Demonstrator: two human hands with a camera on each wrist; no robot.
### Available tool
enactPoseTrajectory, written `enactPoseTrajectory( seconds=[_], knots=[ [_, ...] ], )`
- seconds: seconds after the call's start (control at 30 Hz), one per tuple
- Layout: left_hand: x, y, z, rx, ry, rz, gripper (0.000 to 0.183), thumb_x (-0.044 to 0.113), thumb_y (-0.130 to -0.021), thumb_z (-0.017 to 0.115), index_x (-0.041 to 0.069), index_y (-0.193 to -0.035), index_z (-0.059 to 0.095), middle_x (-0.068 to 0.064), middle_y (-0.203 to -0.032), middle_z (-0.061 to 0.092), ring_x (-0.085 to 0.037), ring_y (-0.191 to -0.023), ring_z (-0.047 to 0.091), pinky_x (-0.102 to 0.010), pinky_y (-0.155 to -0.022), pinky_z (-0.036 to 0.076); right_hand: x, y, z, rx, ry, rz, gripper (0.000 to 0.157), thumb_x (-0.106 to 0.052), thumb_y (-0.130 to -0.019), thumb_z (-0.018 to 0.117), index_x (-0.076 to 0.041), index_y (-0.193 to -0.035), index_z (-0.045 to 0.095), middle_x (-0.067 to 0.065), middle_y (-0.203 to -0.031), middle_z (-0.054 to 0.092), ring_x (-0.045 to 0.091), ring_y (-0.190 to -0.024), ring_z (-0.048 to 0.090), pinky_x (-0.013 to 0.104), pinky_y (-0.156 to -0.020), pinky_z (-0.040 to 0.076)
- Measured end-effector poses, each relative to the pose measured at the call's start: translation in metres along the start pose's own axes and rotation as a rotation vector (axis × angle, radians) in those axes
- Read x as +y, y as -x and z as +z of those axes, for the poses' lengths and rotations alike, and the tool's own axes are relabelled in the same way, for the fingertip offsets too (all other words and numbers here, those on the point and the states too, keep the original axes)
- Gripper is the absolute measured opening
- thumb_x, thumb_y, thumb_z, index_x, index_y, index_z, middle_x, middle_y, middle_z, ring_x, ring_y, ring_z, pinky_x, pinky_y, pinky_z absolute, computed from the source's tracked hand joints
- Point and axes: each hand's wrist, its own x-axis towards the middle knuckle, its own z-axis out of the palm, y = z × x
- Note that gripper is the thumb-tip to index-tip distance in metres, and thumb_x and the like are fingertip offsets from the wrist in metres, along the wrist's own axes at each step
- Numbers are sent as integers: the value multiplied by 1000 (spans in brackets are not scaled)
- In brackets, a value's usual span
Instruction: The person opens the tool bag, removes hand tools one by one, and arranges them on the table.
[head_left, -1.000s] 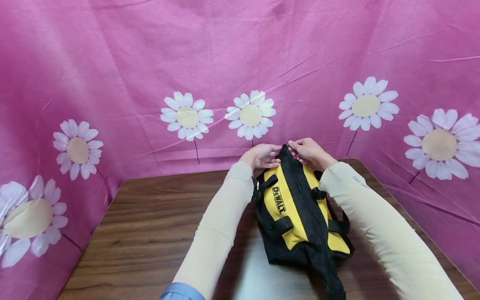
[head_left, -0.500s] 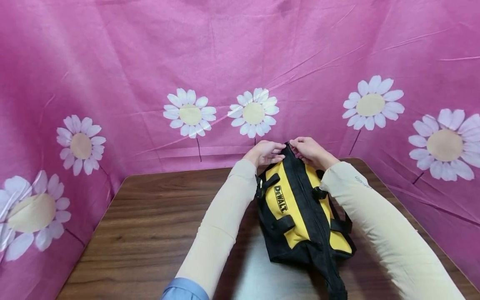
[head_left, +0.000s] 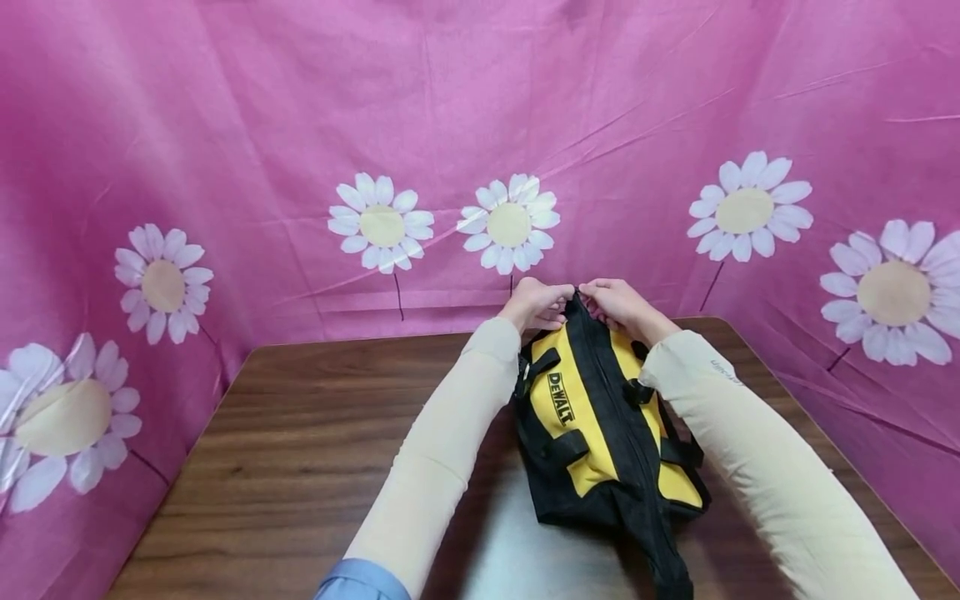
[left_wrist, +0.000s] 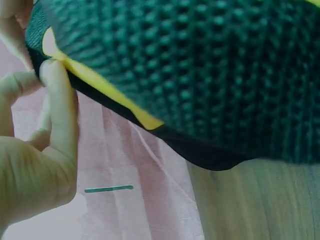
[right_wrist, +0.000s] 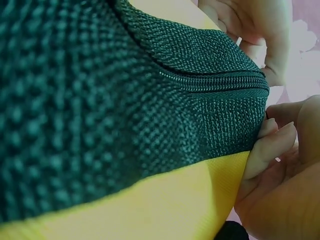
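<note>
A yellow and black tool bag [head_left: 592, 408] marked DEWALT sits on the table, its zipper [right_wrist: 215, 83] running lengthwise along the black top. At the bag's far end, my left hand [head_left: 536, 302] pinches the fabric beside the zipper's end from the left. My right hand [head_left: 621, 307] grips the same end from the right, thumb and fingers at the edge. The fingertips of both hands nearly meet there. Between the hands, the zipper teeth look closed in the right wrist view; no zipper pull can be made out.
The brown wooden table [head_left: 315, 450] extends left of the bag. A pink cloth [head_left: 450, 100] with white daisies hangs behind the table and along both sides. Black carry straps [head_left: 678, 450] hang at the bag's side, and a black strap end [head_left: 667, 567] points toward me.
My left fingers have curled in more at the bag's far end, with the thumb now over the edge. The right hand and the bag stay nearly in place; the head view shifts slightly.
</note>
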Motion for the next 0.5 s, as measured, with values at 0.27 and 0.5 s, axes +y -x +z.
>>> enactPoseTrajectory(
  seconds=[0.27,0.5],
  knots=[
    [-3,-1,5,-45,-39,-18,15,15,-91,65,4,-81,70,-2,-71,61,-12,-55,58,-22,-53,56,5,1,-3,-36,-33,15,27,-33,-109,48,-8,-104,57,-5,-72,53,5,-53,42,19,-44,33],
    [-9,-9,-1,-120,128,-51,19,10,-92,63,5,-74,65,0,-66,58,-5,-46,52,-14,-45,47,0,4,-10,-184,-146,85,25,-28,-111,40,-9,-98,50,-4,-74,49,4,-53,38,15,-44,33]
  ],
)
